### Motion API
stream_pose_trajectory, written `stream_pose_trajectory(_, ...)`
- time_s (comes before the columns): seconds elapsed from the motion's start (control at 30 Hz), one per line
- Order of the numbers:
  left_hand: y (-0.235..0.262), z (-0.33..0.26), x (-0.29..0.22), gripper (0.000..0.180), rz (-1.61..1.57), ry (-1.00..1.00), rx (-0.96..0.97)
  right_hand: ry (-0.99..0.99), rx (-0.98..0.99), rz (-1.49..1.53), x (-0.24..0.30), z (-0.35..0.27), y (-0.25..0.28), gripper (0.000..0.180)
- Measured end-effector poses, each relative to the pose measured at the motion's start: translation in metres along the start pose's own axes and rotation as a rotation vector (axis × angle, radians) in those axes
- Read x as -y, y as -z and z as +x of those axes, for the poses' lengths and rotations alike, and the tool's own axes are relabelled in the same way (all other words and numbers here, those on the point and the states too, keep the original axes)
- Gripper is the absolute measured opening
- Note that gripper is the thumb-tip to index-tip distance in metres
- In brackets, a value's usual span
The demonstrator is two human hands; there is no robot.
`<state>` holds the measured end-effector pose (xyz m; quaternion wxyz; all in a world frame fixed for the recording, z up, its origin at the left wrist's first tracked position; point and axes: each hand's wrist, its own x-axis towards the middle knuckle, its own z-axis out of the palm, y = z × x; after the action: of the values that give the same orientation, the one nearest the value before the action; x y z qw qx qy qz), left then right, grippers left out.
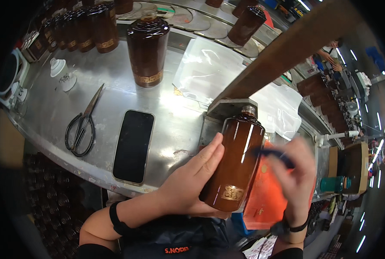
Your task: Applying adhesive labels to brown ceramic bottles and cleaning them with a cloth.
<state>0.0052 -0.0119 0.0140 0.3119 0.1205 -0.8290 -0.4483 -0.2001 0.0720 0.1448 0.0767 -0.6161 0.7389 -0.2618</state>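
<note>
A brown glass bottle (235, 162) with a gold patterned band near its base leans in front of me, tilted, its clear neck pointing up and away. My left hand (192, 177) grips it from the left side and below, closed around its lower body. My right hand (297, 172), smeared by motion, is at the bottle's right side. In its fingers is a slim dark blue tool (273, 154), held against or just in front of the glass; its kind is too blurred to tell. An orange-red packet (263, 196) lies below and behind the bottle.
On the metal table lie a black phone (133, 146) and scissors (84, 125). Another brown bottle (148, 52) stands beyond, near a white bottle top (59, 69). Clear plastic sheets (207, 67) lie at the back, beside a conveyor (209, 28). A brown post (283, 52) slants across the right.
</note>
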Motion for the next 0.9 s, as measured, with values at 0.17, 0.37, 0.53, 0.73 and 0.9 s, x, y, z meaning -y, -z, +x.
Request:
stream_pose_trajectory(0.17, 0.001, 0.0, 0.003, 0.13, -0.056, -0.009, 0.059, 0.302, 0.398, 0.334, 0.006, -0.023, -0.001, 0.026)
stream_pose_trajectory(0.37, -0.001, 0.001, 0.004, 0.131, -0.029, -0.017, 0.058, 0.114, 0.129, 0.152, -0.007, -0.036, -0.001, 0.027)
stream_pose_trajectory(0.53, 0.001, -0.002, 0.002, 0.129, 0.025, -0.007, 0.065, 0.123, 0.033, -0.069, -0.011, -0.052, 0.003, 0.037)
stream_pose_trajectory(0.73, 0.0, 0.0, -0.002, 0.126, -0.03, -0.023, -0.008, 0.489, -0.007, -0.101, 0.002, -0.069, -0.022, 0.042)
stream_pose_trajectory(0.9, 0.0, -0.004, -0.002, 0.122, 0.027, -0.06, -0.025, 0.505, 0.048, -0.115, 0.004, -0.064, -0.017, 0.045)
